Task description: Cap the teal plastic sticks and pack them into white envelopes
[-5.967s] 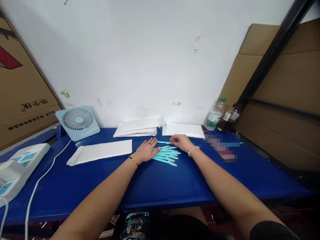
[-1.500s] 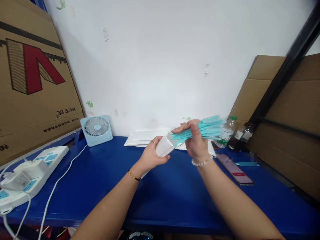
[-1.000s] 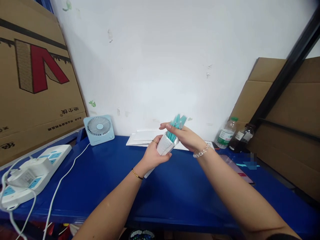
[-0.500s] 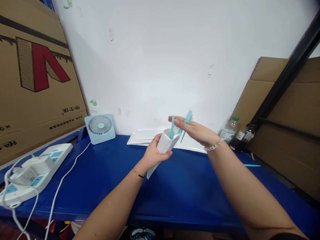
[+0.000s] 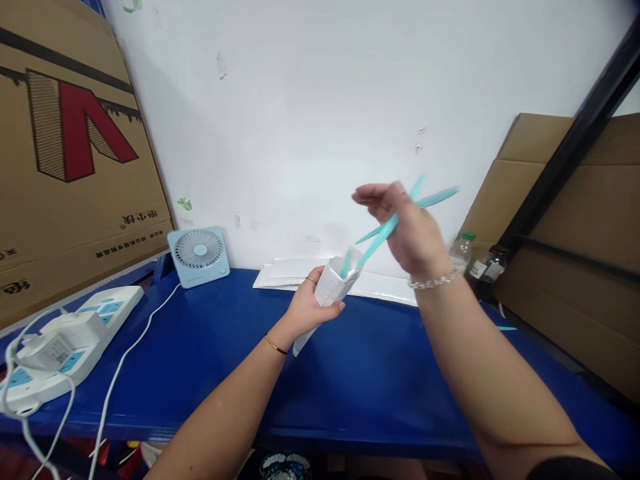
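My left hand (image 5: 313,308) grips a white padded envelope (image 5: 336,283), fingers wrapped round it. It is tilted, with its mouth up and to the right. A teal stick (image 5: 346,263) pokes out of that mouth. Above and to the right, my right hand (image 5: 407,230), a little blurred, holds slim teal pointed sticks (image 5: 434,198) that cross each other near its thumb. The lower end of one reaches down to the envelope's mouth. Behind, along the wall, lie flat white envelopes (image 5: 283,272).
A light-blue fan (image 5: 200,257) stands at the table's back left, near a white power strip (image 5: 107,320) with cables. At right are a green-capped bottle (image 5: 464,247), a dark bottle (image 5: 493,267) and another teal stick (image 5: 507,328). Cardboard boxes (image 5: 75,220) flank the blue table (image 5: 370,387).
My right hand has risen up and away from the envelope, carrying teal sticks with it. The stick in the envelope's mouth shows less of its length. My left hand has barely moved.
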